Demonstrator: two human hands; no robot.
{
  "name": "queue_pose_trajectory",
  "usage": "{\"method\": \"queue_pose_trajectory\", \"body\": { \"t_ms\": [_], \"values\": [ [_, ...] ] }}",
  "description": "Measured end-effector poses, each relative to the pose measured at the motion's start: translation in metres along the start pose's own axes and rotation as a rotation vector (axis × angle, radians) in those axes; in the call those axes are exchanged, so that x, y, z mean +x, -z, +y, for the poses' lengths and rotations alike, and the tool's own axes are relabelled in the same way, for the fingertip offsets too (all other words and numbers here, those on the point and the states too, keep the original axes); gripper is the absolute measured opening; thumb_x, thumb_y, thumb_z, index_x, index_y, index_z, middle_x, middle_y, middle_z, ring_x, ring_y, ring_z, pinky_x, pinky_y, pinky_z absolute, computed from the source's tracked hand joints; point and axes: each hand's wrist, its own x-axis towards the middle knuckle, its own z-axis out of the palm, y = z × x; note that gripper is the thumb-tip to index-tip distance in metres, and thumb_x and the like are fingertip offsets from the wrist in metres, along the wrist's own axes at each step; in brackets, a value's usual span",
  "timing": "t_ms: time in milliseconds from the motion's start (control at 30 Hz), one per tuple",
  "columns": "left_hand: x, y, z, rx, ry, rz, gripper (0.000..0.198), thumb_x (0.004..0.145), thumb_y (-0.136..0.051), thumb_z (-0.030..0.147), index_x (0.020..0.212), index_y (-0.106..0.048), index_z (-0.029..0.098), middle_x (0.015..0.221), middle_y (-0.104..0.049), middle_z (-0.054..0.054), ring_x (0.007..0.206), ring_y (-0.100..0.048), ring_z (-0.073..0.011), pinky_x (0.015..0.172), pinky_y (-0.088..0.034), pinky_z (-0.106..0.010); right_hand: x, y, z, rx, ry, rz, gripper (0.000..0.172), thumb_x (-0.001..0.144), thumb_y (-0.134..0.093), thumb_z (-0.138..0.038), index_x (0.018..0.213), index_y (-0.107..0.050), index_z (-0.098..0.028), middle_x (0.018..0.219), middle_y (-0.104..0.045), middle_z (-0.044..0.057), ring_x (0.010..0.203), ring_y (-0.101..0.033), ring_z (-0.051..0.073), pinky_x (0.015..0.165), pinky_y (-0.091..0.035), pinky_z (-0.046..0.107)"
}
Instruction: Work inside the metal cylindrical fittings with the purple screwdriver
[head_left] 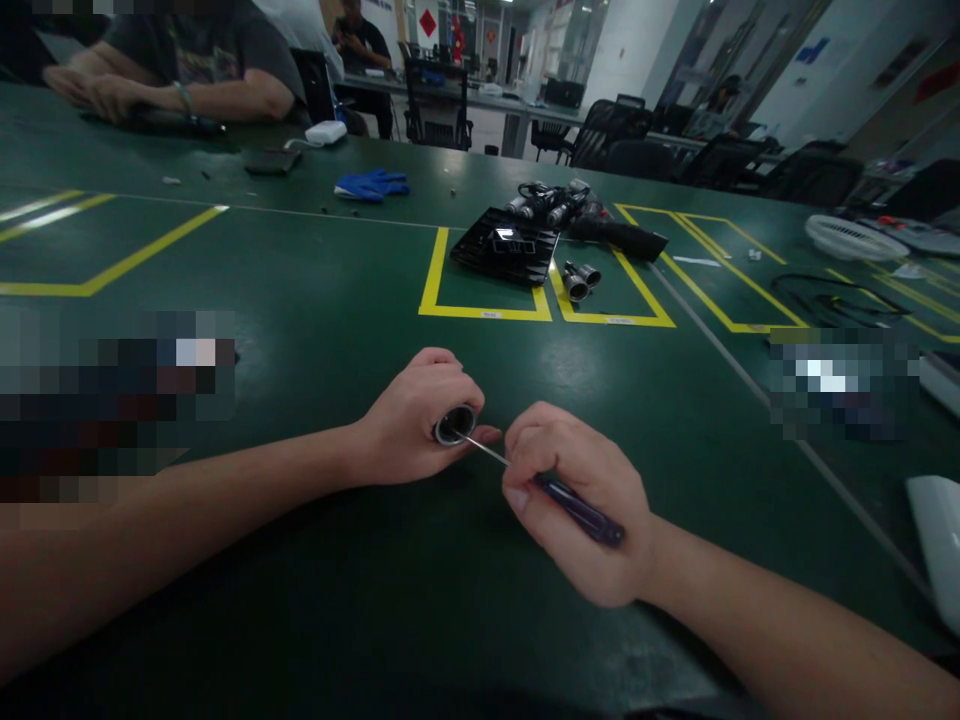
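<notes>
The left hand [420, 425] is wrapped tight around a short round tube [452, 420], near the middle of the frame, with the tube's open end turned to face us. It is probably turned that way so the person can see into the hole, and the snug grip likely helps it not to wobble. The right hand [600, 480], just to the right, is closed around the dark purple handle of a screwdriver [581, 512]. Its thin metal rod points up and left, and the tip is at the tube's mouth; I cannot tell how deep it goes or what it touches. Both hands are above the middle of a big dark green table [375, 620], maybe because there is lots of room there. Yellow tape [480, 312] makes boxes on the table, perhaps so each thing has its own spot. A shiny black flat thing [502, 250] lies over the box at the upper middle, and small metal parts [577, 285] sit in the box beside it. Behind them is a messy pile of cords and metal bits [555, 200]. A blue glove [373, 185] lies farther back. At the upper left, another person [202, 60] rests their arms on the table. The room behind has black chairs [436, 100], desks and a pale pillar [630, 50].
</notes>
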Motion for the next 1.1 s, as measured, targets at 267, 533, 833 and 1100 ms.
{"method": "queue_pose_trajectory", "body": {
  "t_ms": [267, 533, 833, 1100],
  "values": [
    [0.003, 0.002, 0.005, -0.004, 0.023, 0.011, 0.020, 0.080, -0.057, 0.029, 0.067, -0.048, 0.017, 0.059, -0.051, 0.004, 0.057, -0.049, -0.0112, 0.079, -0.040, -0.034, 0.001, 0.001, -0.001, -0.012, 0.000, 0.017, 0.017, 0.072, -0.047, -0.001, 0.074, -0.048, -0.018, 0.067, -0.054, 0.001, 0.066, -0.053, 0.015, 0.064, -0.048, 0.031],
    [0.001, -0.002, 0.000, -0.018, 0.005, 0.029, 0.016, 0.078, -0.055, 0.030, 0.068, -0.049, 0.018, 0.059, -0.053, 0.003, 0.058, -0.051, -0.0126, 0.078, -0.040, -0.035, 0.003, -0.001, -0.005, -0.077, -0.045, 0.014, 0.015, 0.071, -0.050, -0.003, 0.074, -0.050, -0.018, 0.068, -0.054, 0.000, 0.064, -0.052, 0.012, 0.063, -0.046, 0.028],
    [-0.001, 0.002, 0.006, -0.049, -0.007, 0.092, 0.021, 0.079, -0.055, 0.035, 0.068, -0.050, 0.018, 0.062, -0.056, 0.002, 0.059, -0.053, -0.0135, 0.077, -0.042, -0.036, 0.018, 0.006, -0.026, -0.022, -0.251, -0.051, 0.005, 0.076, -0.060, -0.012, 0.074, -0.055, -0.013, 0.063, -0.055, -0.003, 0.053, -0.050, 0.007, 0.050, -0.041, 0.019],
    [-0.005, 0.009, 0.026, -0.204, 0.136, 0.187, 0.023, 0.076, -0.059, 0.039, 0.074, -0.053, 0.017, 0.066, -0.058, 0.000, 0.064, -0.054, -0.0143, 0.063, -0.045, -0.030, 0.034, 0.008, -0.038, -0.104, -0.051, 0.002, 0.004, 0.083, -0.058, -0.013, 0.080, -0.058, -0.016, 0.070, -0.061, -0.003, 0.063, -0.056, 0.007, 0.058, -0.046, 0.019]
  ]
}}
